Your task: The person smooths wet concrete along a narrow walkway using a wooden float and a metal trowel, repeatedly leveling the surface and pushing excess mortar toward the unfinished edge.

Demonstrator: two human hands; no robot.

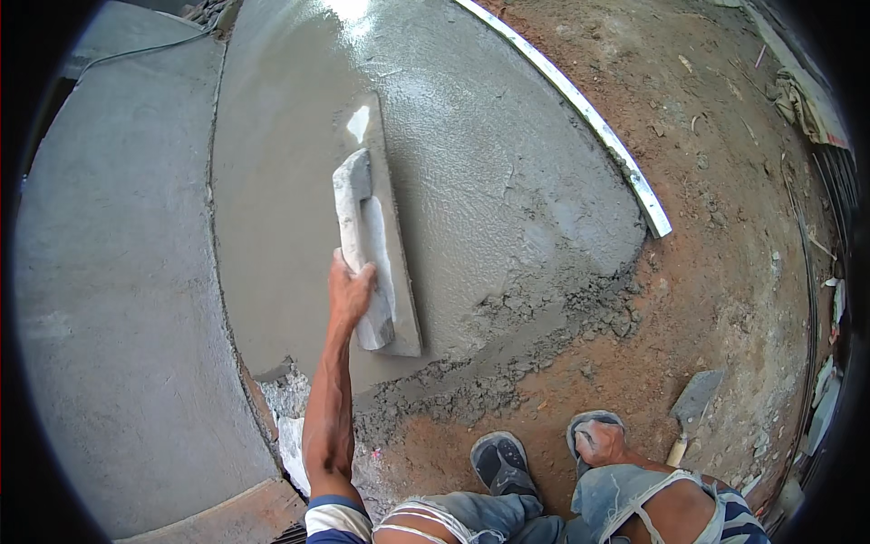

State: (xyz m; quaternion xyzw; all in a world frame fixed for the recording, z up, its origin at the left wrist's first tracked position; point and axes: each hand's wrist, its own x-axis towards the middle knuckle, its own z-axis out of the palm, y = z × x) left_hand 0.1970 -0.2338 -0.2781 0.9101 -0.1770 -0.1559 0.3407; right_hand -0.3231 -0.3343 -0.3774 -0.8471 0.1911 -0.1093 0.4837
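My left hand (352, 288) grips the pale, worn handle (352, 195) of a long rectangular float (389, 222), which lies on wet grey concrete (480, 181). Its plate is smeared grey, with a white patch near the far end. My right hand (600, 442) hangs low over my right shoe beside my bent knee, fingers curled with nothing visible in them. A trowel (696, 399) with a wooden handle lies on the dirt just right of it.
A long pale straightedge (589, 109) borders the slab's right edge, with reddish dirt (716, 236) beyond. Hardened concrete (118, 290) lies left, with a cable (136, 48) at its far end. Rough mortar crumbs edge the slab near my feet. Rods (835, 190) and debris line the far right.
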